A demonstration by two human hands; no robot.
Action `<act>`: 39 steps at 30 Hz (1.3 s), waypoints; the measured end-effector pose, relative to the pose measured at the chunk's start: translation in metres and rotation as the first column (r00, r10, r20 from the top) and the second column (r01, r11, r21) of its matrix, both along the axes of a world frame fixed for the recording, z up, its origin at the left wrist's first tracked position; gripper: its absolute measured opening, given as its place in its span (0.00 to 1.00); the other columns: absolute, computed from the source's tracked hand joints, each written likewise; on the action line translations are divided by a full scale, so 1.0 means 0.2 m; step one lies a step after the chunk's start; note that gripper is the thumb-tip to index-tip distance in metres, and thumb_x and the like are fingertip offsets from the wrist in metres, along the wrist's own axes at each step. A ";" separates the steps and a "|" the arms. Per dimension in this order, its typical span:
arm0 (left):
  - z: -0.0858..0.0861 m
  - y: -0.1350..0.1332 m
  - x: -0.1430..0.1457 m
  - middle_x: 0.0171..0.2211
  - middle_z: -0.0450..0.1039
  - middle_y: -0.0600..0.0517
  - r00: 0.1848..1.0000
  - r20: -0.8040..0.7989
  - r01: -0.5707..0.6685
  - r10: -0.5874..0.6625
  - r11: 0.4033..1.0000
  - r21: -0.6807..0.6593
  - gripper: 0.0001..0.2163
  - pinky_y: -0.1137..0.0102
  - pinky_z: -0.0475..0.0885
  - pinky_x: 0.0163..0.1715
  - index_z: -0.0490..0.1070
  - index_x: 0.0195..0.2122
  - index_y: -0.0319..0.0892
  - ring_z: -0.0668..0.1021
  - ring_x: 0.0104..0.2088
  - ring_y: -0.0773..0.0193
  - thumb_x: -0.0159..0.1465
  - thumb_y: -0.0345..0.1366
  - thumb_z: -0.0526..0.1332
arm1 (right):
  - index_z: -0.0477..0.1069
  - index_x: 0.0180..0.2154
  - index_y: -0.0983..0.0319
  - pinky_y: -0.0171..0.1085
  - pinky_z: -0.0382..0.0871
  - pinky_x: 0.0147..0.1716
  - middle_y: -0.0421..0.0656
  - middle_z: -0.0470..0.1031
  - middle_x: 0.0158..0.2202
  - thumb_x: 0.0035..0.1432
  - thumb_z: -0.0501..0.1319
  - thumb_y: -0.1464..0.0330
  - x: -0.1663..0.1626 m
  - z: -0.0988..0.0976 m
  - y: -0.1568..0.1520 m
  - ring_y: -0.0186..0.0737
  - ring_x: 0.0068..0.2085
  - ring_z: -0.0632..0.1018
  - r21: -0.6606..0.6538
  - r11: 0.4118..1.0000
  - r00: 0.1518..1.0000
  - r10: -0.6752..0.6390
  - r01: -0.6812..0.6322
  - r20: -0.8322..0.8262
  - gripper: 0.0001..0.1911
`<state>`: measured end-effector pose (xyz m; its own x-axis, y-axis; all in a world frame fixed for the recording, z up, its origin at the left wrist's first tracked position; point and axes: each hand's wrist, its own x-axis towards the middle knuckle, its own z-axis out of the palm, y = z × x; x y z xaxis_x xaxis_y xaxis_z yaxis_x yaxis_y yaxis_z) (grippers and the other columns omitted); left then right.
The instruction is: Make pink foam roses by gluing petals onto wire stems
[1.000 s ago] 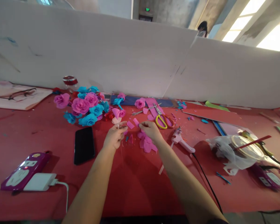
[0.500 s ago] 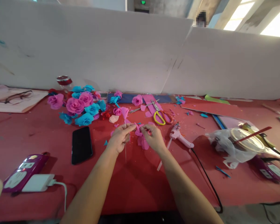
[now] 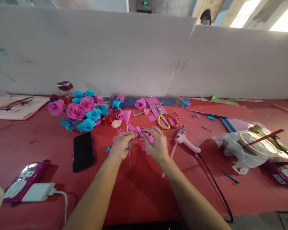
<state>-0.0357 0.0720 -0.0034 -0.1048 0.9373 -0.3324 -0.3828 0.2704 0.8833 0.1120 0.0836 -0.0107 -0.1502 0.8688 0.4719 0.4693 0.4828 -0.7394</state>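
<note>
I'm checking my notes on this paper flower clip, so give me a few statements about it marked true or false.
1. The left hand pinches a wire stem topped by a pink cone. True.
2. The right hand holds the scissors. False: it holds pink petals; the scissors lie on the table beyond it.
3. The black phone lies left of the left hand. True.
4. The glue gun lies among the paper flowers. False: it lies right of the right hand, apart from them.
</note>
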 end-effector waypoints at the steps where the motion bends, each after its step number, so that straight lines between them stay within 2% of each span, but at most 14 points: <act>1: 0.00 0.00 0.00 0.09 0.52 0.62 1.000 -0.009 -0.004 0.004 1.000 0.002 0.08 0.76 0.43 0.14 0.72 0.19 0.36 0.52 0.11 0.80 0.43 0.35 0.68 | 0.76 0.40 0.59 0.41 0.68 0.45 0.47 0.78 0.40 0.58 0.61 0.65 -0.01 0.00 -0.01 0.43 0.41 0.76 -0.014 1.000 1.000 0.019 -0.019 0.001 0.09; 3: 0.00 0.00 0.00 0.08 0.50 0.62 1.000 -0.022 -0.009 0.009 1.000 0.010 0.09 0.76 0.44 0.14 0.70 0.16 0.37 0.52 0.11 0.79 0.43 0.35 0.68 | 0.77 0.40 0.59 0.40 0.68 0.45 0.47 0.78 0.40 0.57 0.62 0.63 -0.02 0.01 -0.02 0.43 0.41 0.76 -0.052 0.997 0.998 0.057 -0.057 0.006 0.10; 6: 0.00 0.00 0.00 0.08 0.50 0.62 0.999 -0.038 0.001 0.000 1.000 0.023 0.09 0.76 0.44 0.15 0.70 0.16 0.38 0.52 0.11 0.79 0.44 0.35 0.67 | 0.78 0.32 0.59 0.39 0.67 0.39 0.45 0.77 0.33 0.58 0.60 0.63 -0.02 0.00 -0.01 0.42 0.36 0.75 -0.129 0.988 0.996 0.085 -0.087 -0.023 0.09; 9: 0.00 0.00 -0.01 0.09 0.50 0.62 0.999 -0.043 0.023 -0.022 0.999 0.028 0.07 0.76 0.43 0.15 0.72 0.18 0.37 0.52 0.11 0.79 0.44 0.35 0.67 | 0.76 0.26 0.60 0.36 0.64 0.32 0.41 0.74 0.25 0.57 0.59 0.63 -0.02 -0.01 0.00 0.38 0.30 0.72 -0.289 0.949 0.980 0.073 -0.126 -0.186 0.13; 11: 0.00 0.01 -0.01 0.09 0.51 0.63 0.999 -0.035 0.030 -0.028 0.999 0.029 0.07 0.76 0.42 0.15 0.72 0.19 0.37 0.52 0.11 0.80 0.44 0.35 0.67 | 0.76 0.25 0.61 0.35 0.64 0.31 0.40 0.73 0.24 0.54 0.60 0.62 -0.01 -0.01 0.02 0.36 0.28 0.71 -0.411 0.892 0.927 0.026 -0.191 -0.375 0.12; 14: 0.00 0.01 -0.01 0.09 0.52 0.62 1.000 -0.016 0.022 -0.021 1.000 0.023 0.06 0.76 0.42 0.14 0.72 0.19 0.37 0.52 0.11 0.80 0.43 0.34 0.67 | 0.75 0.24 0.62 0.33 0.64 0.31 0.39 0.73 0.23 0.47 0.66 0.62 0.00 0.00 0.03 0.33 0.27 0.71 -0.540 0.775 0.777 -0.102 -0.329 -0.621 0.09; 17: 0.00 0.01 0.00 0.10 0.54 0.62 1.000 0.004 0.005 -0.005 1.000 0.018 0.05 0.76 0.42 0.14 0.70 0.19 0.37 0.52 0.11 0.80 0.43 0.32 0.66 | 0.75 0.23 0.63 0.32 0.65 0.30 0.39 0.73 0.22 0.40 0.70 0.63 0.00 0.00 0.04 0.31 0.26 0.72 -0.592 0.678 0.662 -0.205 -0.435 -0.721 0.10; 20: 0.00 0.01 0.00 0.09 0.52 0.63 1.000 0.016 -0.019 0.018 1.000 0.022 0.06 0.77 0.44 0.14 0.68 0.18 0.38 0.51 0.10 0.80 0.45 0.31 0.65 | 0.76 0.24 0.63 0.31 0.65 0.29 0.39 0.75 0.24 0.37 0.72 0.64 -0.01 0.00 0.03 0.31 0.26 0.73 -0.610 0.642 0.629 -0.246 -0.464 -0.737 0.11; 22: 0.00 0.01 -0.01 0.09 0.50 0.63 0.999 0.041 -0.023 0.022 0.999 0.026 0.06 0.77 0.45 0.13 0.68 0.19 0.39 0.51 0.10 0.80 0.47 0.31 0.65 | 0.76 0.25 0.62 0.32 0.66 0.30 0.39 0.75 0.24 0.37 0.72 0.64 -0.01 -0.01 0.03 0.31 0.26 0.73 -0.612 0.644 0.637 -0.240 -0.460 -0.732 0.11; 26: -0.01 0.00 -0.01 0.10 0.50 0.64 0.993 0.112 -0.026 0.021 0.999 0.040 0.09 0.78 0.45 0.13 0.67 0.21 0.39 0.50 0.10 0.80 0.50 0.35 0.67 | 0.76 0.24 0.62 0.33 0.66 0.32 0.39 0.75 0.24 0.39 0.71 0.63 -0.02 -0.02 0.03 0.31 0.27 0.73 -0.574 0.692 0.664 -0.183 -0.437 -0.725 0.10; 29: -0.02 0.00 0.00 0.13 0.54 0.64 0.994 0.108 0.022 -0.028 0.998 0.052 0.13 0.78 0.43 0.13 0.69 0.25 0.38 0.52 0.11 0.82 0.45 0.35 0.73 | 0.76 0.25 0.62 0.34 0.66 0.32 0.40 0.75 0.25 0.41 0.70 0.63 -0.03 -0.01 0.02 0.32 0.28 0.73 -0.560 0.710 0.689 -0.146 -0.427 -0.710 0.09; 33: -0.02 0.01 0.01 0.13 0.56 0.63 0.995 0.102 0.008 -0.012 0.999 0.040 0.15 0.78 0.43 0.13 0.68 0.23 0.38 0.53 0.12 0.82 0.42 0.36 0.74 | 0.75 0.27 0.61 0.35 0.66 0.32 0.40 0.75 0.26 0.42 0.68 0.62 -0.02 0.01 0.02 0.35 0.29 0.74 -0.568 0.725 0.740 -0.120 -0.390 -0.662 0.10; 36: -0.01 0.00 0.01 0.14 0.60 0.61 0.995 0.074 0.065 -0.067 0.998 0.022 0.15 0.77 0.42 0.13 0.72 0.24 0.36 0.53 0.11 0.82 0.39 0.35 0.75 | 0.75 0.32 0.60 0.34 0.65 0.32 0.40 0.76 0.29 0.44 0.67 0.62 0.00 0.03 0.03 0.35 0.30 0.74 -0.512 0.787 0.805 -0.033 -0.344 -0.592 0.12; 39: 0.00 -0.01 0.02 0.12 0.57 0.62 0.988 0.073 0.134 -0.134 0.991 0.001 0.15 0.77 0.42 0.13 0.72 0.24 0.36 0.53 0.11 0.82 0.39 0.34 0.75 | 0.75 0.29 0.61 0.33 0.63 0.30 0.39 0.74 0.26 0.46 0.67 0.62 0.03 0.05 0.03 0.33 0.28 0.71 -0.464 0.827 0.839 0.014 -0.316 -0.544 0.10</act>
